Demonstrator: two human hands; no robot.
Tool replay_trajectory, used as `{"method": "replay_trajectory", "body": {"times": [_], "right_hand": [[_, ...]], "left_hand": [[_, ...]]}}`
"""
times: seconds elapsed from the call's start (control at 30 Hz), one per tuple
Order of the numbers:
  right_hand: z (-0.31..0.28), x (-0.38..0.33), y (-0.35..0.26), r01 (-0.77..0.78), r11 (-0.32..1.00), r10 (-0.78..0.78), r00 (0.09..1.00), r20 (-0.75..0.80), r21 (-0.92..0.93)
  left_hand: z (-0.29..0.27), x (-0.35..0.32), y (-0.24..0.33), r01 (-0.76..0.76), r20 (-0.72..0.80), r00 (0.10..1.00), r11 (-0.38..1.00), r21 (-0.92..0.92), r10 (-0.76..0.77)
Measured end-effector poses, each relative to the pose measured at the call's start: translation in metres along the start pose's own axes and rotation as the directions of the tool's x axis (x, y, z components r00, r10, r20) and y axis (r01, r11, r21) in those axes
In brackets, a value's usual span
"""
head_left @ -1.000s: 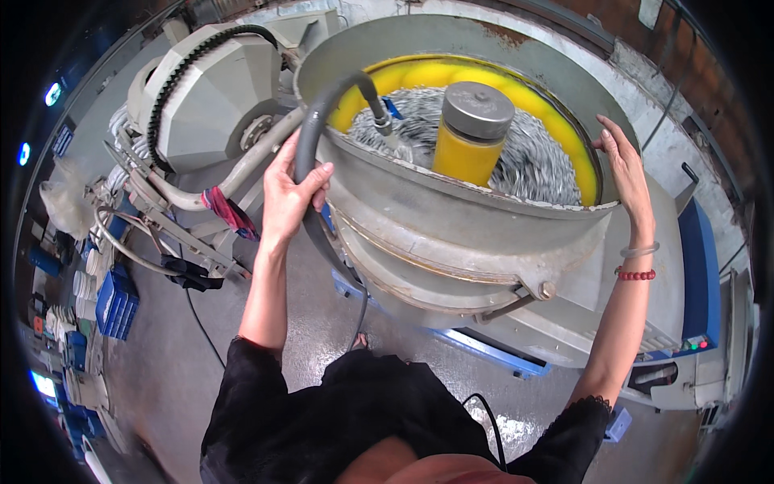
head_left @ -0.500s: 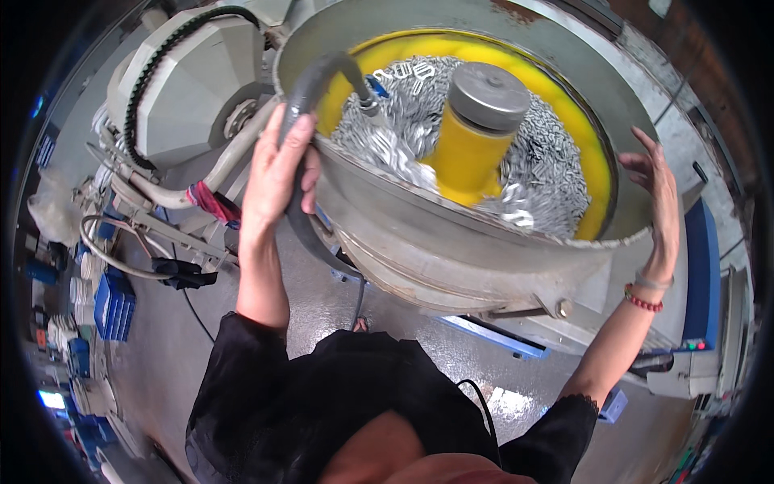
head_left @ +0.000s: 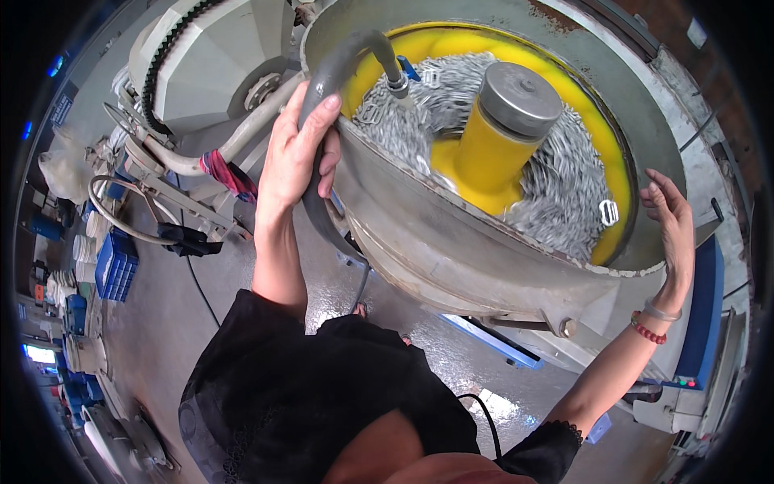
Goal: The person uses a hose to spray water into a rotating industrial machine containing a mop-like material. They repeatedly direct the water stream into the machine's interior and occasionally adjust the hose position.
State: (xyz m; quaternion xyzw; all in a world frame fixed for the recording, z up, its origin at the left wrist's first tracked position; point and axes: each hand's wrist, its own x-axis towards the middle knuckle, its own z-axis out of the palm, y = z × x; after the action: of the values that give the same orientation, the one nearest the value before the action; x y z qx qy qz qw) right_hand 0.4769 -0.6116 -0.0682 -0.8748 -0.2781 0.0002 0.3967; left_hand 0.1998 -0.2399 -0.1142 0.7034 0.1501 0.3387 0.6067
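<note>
My left hand (head_left: 297, 149) is wrapped around a thick dark grey hose (head_left: 329, 77) at the left rim of a large round vibratory tumbling bowl (head_left: 451, 234). The hose arches over the rim, its metal nozzle with a blue valve lever (head_left: 409, 69) pointing down into the bowl. Inside, a mass of small silvery metal pieces (head_left: 564, 189) is blurred by motion around a yellow centre post with a grey metal cap (head_left: 522, 97). A pale buckle-like piece (head_left: 609, 212) lies on top at the right. My right hand (head_left: 671, 218) is at the right rim, fingers apart, holding nothing.
A pale faceted barrel machine (head_left: 214, 68) stands at the left, with a cloth-wrapped pipe (head_left: 230, 173) below it. Farther left are a blue crate (head_left: 117, 264) and stacked containers. A blue-sided machine (head_left: 703, 306) stands close on the right. The floor (head_left: 250, 258) looks wet.
The metal pieces have shifted around the bowl, and more of the yellow base by the post shows. Seen from a slightly turned view, both hands keep nearly the same places at the rim.
</note>
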Motion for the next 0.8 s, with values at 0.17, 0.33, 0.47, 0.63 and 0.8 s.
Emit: {"method": "replay_trajectory", "body": {"times": [0.17, 0.33, 0.47, 0.63, 0.8], "right_hand": [[-0.002, -0.002, -0.002, 0.014, 0.996, -0.006, 0.996, 0.084, -0.086], [0.003, 0.003, 0.0, 0.075, 0.981, -0.056, 0.993, 0.106, -0.179], [-0.003, 0.006, 0.004, 0.094, 0.972, -0.064, 0.988, 0.141, -0.216], [-0.002, 0.009, 0.008, 0.118, 0.955, -0.085, 0.988, 0.127, -0.272], [0.005, 0.021, 0.012, 0.201, 0.921, -0.14, 0.97, 0.198, -0.333]], "left_hand": [[0.002, 0.001, 0.005, 0.0, 0.021, 1.0, 0.999, 0.046, -0.001], [0.005, -0.005, 0.006, 0.009, -0.016, 1.0, 0.999, 0.045, -0.009], [0.01, -0.005, 0.001, -0.003, -0.05, 0.999, 0.999, 0.032, 0.005], [0.007, 0.001, -0.007, -0.013, -0.067, 0.998, 1.0, 0.023, 0.015], [0.002, -0.004, -0.007, -0.032, -0.099, 0.995, 0.999, 0.03, 0.034]]}}
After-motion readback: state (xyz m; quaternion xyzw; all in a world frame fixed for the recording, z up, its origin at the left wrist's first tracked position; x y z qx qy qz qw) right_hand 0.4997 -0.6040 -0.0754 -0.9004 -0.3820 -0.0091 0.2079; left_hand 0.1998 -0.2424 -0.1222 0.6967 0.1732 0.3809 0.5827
